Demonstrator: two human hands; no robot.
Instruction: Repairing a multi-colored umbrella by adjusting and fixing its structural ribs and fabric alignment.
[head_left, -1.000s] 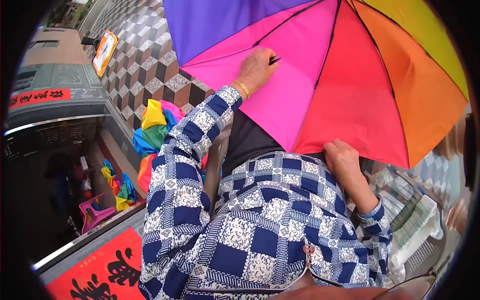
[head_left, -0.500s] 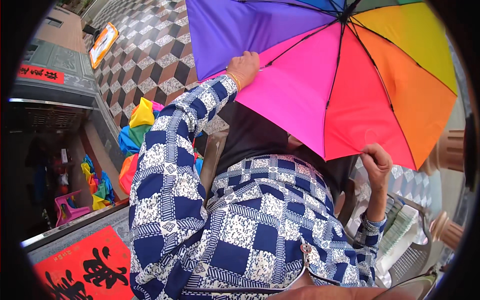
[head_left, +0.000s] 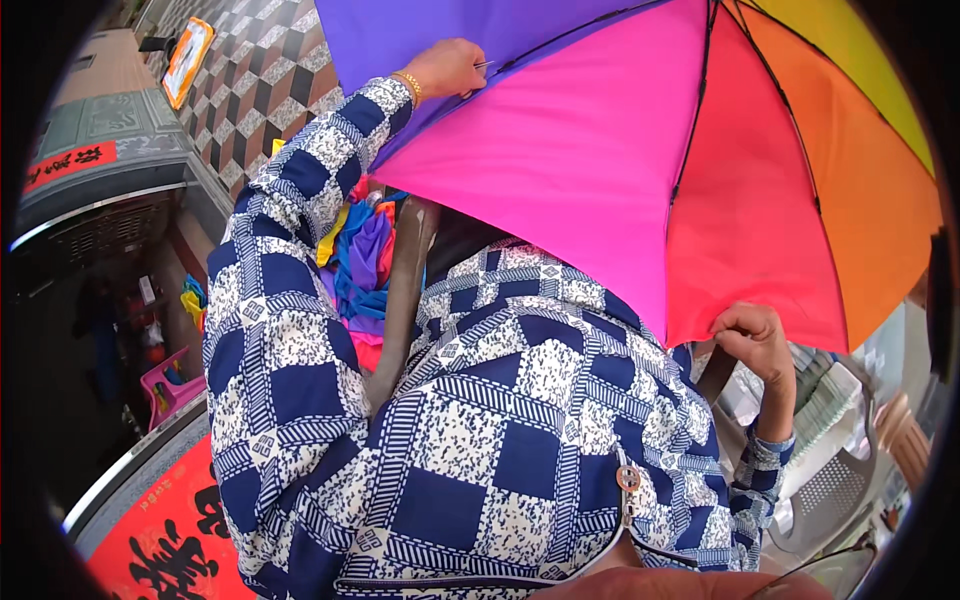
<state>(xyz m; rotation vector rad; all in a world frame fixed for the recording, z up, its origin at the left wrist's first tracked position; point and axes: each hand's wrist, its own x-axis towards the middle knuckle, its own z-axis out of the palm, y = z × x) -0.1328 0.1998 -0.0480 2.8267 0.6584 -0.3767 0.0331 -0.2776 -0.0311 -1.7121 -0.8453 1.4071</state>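
Observation:
An open rainbow umbrella (head_left: pixel 560 170) spreads across my lap, its inner side and dark ribs facing me. Violet, pink, red, orange and yellow panels show. My left hand (head_left: pixel 449 70) is closed over the violet panel, near the rib between violet and pink. A thin, shiny, needle-like thing (head_left: pixel 484 65) pokes out from its fingertips. At the near rim, my right hand (head_left: pixel 755 338) pinches the hem of the red panel between thumb and curled fingers. The umbrella's centre lies outside the picture.
A brown chair arm (head_left: pixel 405 290) stands by my left side. Beside it lies a heap of colourful cloth (head_left: pixel 362 255). On my right are stacked pale bundles (head_left: pixel 825 410) and a grey perforated chair (head_left: pixel 835 495). A pink plastic stool (head_left: pixel 165 385) stands at the left.
My left hand has shifted left and up in the view, away from the pink panel's rib. The umbrella appears larger and nearer. My right hand keeps its pinch on the red hem.

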